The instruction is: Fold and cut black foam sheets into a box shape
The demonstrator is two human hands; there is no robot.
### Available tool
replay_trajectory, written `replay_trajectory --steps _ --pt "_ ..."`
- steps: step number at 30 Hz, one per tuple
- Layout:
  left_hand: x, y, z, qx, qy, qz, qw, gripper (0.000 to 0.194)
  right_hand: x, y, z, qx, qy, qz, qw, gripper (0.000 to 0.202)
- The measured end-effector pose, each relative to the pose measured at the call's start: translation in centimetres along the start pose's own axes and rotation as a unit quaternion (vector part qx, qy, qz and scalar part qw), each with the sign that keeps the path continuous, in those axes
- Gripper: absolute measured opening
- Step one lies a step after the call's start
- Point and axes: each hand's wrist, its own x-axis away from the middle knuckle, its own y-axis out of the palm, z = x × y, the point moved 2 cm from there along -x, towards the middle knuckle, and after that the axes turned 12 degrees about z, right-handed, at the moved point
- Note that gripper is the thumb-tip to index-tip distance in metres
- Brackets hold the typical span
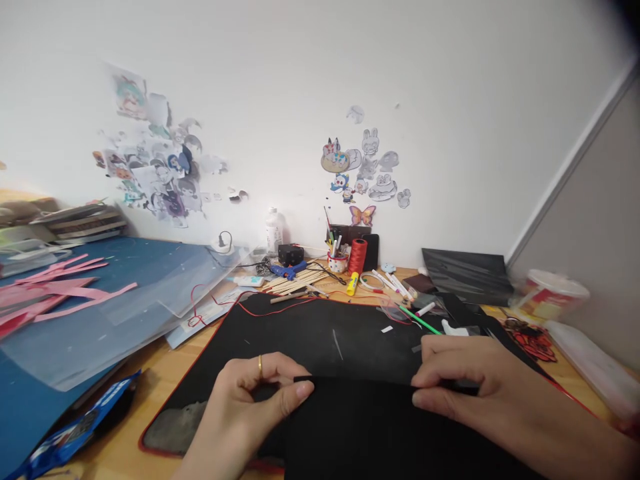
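Note:
A black sheet point(360, 427), whose material I cannot make out, is held up at the front of the desk. My left hand point(250, 400), with a gold ring on one finger, pinches its upper left corner between thumb and fingers. Toward the upper right edge, my right hand point(465, 380) pinches the same sheet. The edge between them runs nearly straight. Behind and below lies a black mat point(295, 333) with a red border. The sheet's lower part runs out of view.
Blue cutting mat point(165, 253) with clear plastic sheets and pink strips point(65, 293) at left. Along the wall stand a white bottle point(273, 230), a pen cup point(337, 261), a red thread spool point(357, 257) and a glue stick point(353, 285). A blue snack wrapper point(85, 427) lies front left.

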Motion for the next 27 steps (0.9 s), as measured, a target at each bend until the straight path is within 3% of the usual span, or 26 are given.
replay_trajectory --steps 6,9,13,17,22,27 --pt "-0.4 -0.3 1.1 -0.03 0.171 -0.021 0.985 0.007 1.0 0.3 -0.3 0.083 -0.161 0.129 0.975 0.014" --pt "-0.5 -0.3 2.2 -0.099 0.243 -0.026 0.965 0.012 1.3 0.4 -0.2 0.108 -0.194 0.165 0.961 0.012" --pt "-0.4 0.4 4.5 -0.16 0.384 -0.026 0.909 0.03 1.5 0.4 -0.2 0.122 -0.219 0.168 0.953 0.012" --pt "0.0 2.3 6.4 -0.185 0.505 -0.044 0.842 0.028 1.7 0.5 -0.8 0.144 -0.248 0.179 0.941 0.012" --pt "0.2 4.1 6.9 -0.19 0.531 -0.076 0.822 0.011 1.9 0.6 -1.5 0.154 -0.276 0.198 0.928 0.014" --pt "0.4 4.8 7.0 -0.225 0.523 -0.096 0.817 0.014 1.7 0.9 -2.2 0.154 -0.28 0.209 0.924 0.022"
